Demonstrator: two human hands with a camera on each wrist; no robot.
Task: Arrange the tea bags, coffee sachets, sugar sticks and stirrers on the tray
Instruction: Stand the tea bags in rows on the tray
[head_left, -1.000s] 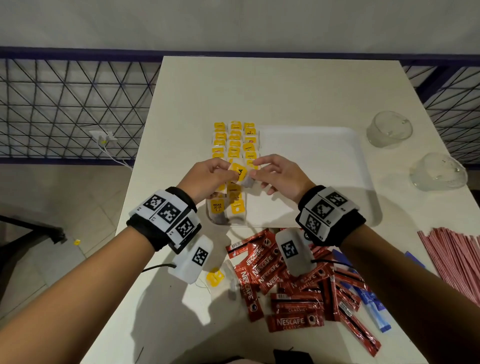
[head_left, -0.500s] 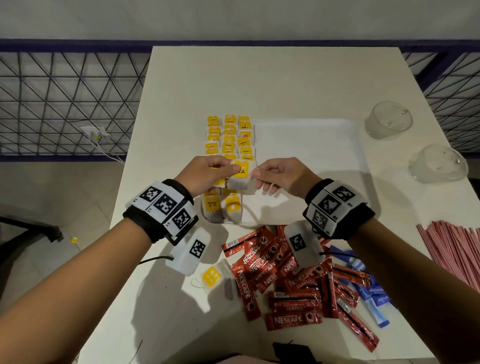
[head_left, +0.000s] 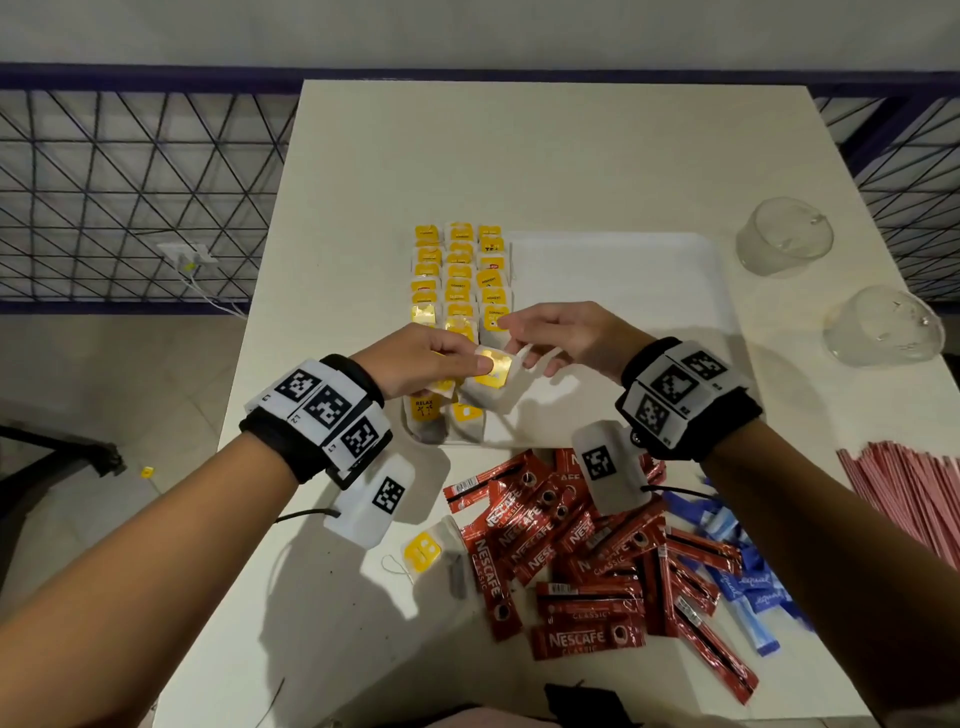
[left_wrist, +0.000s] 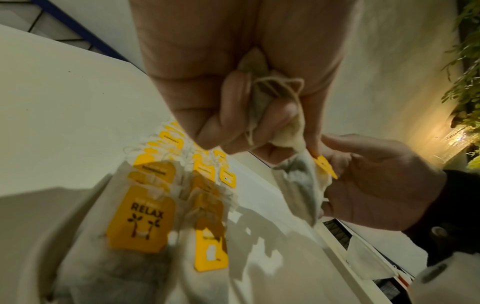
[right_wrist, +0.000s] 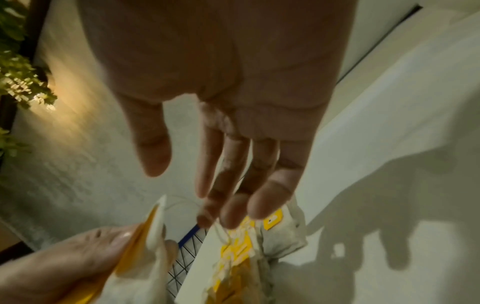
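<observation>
My left hand (head_left: 475, 364) pinches a tea bag (head_left: 492, 375) by its yellow tag, just above the near left corner of the white tray (head_left: 623, 312). The left wrist view shows that hand (left_wrist: 259, 127) curled round crumpled bag paper and string, with the bag (left_wrist: 298, 181) hanging below. My right hand (head_left: 514, 332) hovers just right of the bag; in its wrist view the hand (right_wrist: 194, 191) has straight fingers with nothing between them and the thumb. Rows of tea bags (head_left: 460, 275) fill the tray's left side.
Red coffee sachets (head_left: 571, 561) lie heaped on the table near me, with blue sugar sticks (head_left: 748, 582) to their right and pink stirrers (head_left: 914, 499) at the right edge. Two upturned glasses (head_left: 784, 234) (head_left: 883, 327) stand right of the tray. One loose tea bag (head_left: 423, 553) lies by the sachets.
Both hands pinched the tea bag before. Now my right hand has let go and opened, while the left still holds it low over the tray's near left.
</observation>
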